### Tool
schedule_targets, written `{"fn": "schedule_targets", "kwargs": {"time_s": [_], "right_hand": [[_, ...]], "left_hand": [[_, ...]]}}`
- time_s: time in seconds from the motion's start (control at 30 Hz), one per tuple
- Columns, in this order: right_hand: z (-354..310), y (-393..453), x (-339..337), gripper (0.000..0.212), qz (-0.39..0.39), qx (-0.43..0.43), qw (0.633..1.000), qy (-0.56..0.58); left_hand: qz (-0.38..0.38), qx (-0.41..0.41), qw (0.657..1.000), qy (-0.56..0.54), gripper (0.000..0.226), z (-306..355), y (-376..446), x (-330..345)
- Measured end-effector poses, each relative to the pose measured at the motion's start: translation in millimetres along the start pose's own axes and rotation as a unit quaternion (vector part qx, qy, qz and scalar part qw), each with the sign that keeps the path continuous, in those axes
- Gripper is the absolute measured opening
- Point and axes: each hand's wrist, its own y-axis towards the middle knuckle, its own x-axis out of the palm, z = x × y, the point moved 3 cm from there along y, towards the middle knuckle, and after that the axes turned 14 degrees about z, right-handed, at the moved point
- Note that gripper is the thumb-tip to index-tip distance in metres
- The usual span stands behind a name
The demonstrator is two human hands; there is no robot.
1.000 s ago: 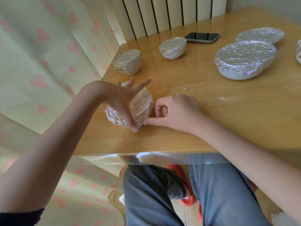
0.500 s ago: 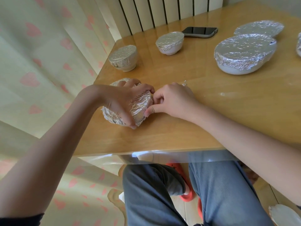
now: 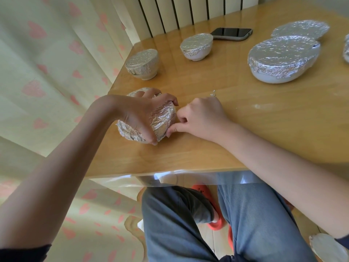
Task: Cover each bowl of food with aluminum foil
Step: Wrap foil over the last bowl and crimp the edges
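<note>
Beyond the fingers, on the wooden table (image 3: pixel 245 129), stand two small foil-topped bowls: one (image 3: pixel 142 64) near the left edge, another (image 3: pixel 196 46) further back. A dark phone (image 3: pixel 232 34) lies just behind that second one. Off to the right sits a large covered bowl (image 3: pixel 283 59), with a flatter covered dish (image 3: pixel 301 29) behind it and a sliver of more foil (image 3: pixel 346 51) at the frame's edge. A tiny foil scrap (image 3: pixel 213 93) lies just past the right knuckles. Nothing stands between the hands and their bowl.

The left hand (image 3: pixel 139 114) is draped over the near bowl (image 3: pixel 160 120), which sits close to the table's left front corner, wrapped in foil down its sides. Its fingers curl over the far rim and its thumb presses down the near side, gripping the bowl. The right hand (image 3: pixel 200 118) rests on the table just beside it, fingers curled narrow, thumb and forefinger tips touching the foil at the bowl's right lower edge; whether they pinch a fold cannot be told.
</note>
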Motion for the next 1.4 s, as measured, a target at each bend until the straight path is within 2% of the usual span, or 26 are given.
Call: {"fn": "schedule_targets", "kwargs": {"time_s": [0.1,0.23,0.33,0.5,0.57,0.63,0.7,0.8,0.83,0.9,0.97,1.07,1.1,1.23,1.4], "right_hand": [[-3,0,0,0.054,0.020,-0.062,0.998,-0.014],[-2,-7,0,0.051,0.005,-0.074,0.997,-0.024],[-3,-13,-2,0.058,-0.015,-0.083,0.996,-0.009],[-2,-13,0,0.061,-0.011,-0.040,0.999,0.013],[0,-8,4,0.061,0.000,-0.013,1.000,0.019],[0,-1,7,0.060,0.001,0.001,1.000,0.019],[-4,4,13,0.058,0.010,-0.036,0.999,0.000],[-12,5,19,0.053,0.135,-0.191,0.971,-0.055],[-10,6,22,0.055,0.159,-0.215,0.963,-0.045],[-4,9,23,0.057,0.157,-0.227,0.961,0.000],[-1,12,22,0.056,0.125,-0.205,0.970,0.022],[1,8,17,0.055,-0.006,-0.144,0.989,0.031],[1,4,14,0.059,-0.026,-0.115,0.992,0.046],[-3,2,10,0.066,0.013,0.010,0.995,0.101],[-15,5,13,0.063,-0.008,0.002,0.999,0.048]], "left_hand": [[-0.002,-0.013,1.000,0.003,0.109,0,0,-1],[0.005,-0.076,0.997,0.005,0.113,-2,-5,3],[-0.019,-0.115,0.993,0.002,0.138,-6,-13,1],[-0.032,-0.067,0.997,0.011,0.151,-14,-20,-7],[-0.036,-0.042,0.998,0.004,0.150,-15,-18,-2],[-0.029,-0.027,0.999,-0.013,0.140,-13,-17,5],[-0.005,-0.025,0.999,-0.030,0.124,-12,-16,8],[0.018,-0.025,0.998,-0.046,0.120,-13,-18,10],[0.020,-0.026,0.998,-0.047,0.119,-13,-17,10],[0.019,-0.033,0.998,-0.042,0.118,-13,-17,9],[0.019,-0.040,0.998,-0.037,0.119,-13,-17,9],[0.006,-0.044,0.999,-0.027,0.122,-13,-15,9],[-0.001,-0.044,0.999,-0.026,0.124,-14,-14,8],[-0.015,-0.042,0.999,-0.029,0.138,-17,-14,9],[-0.026,-0.040,0.999,-0.021,0.147,-18,-14,7]]}}
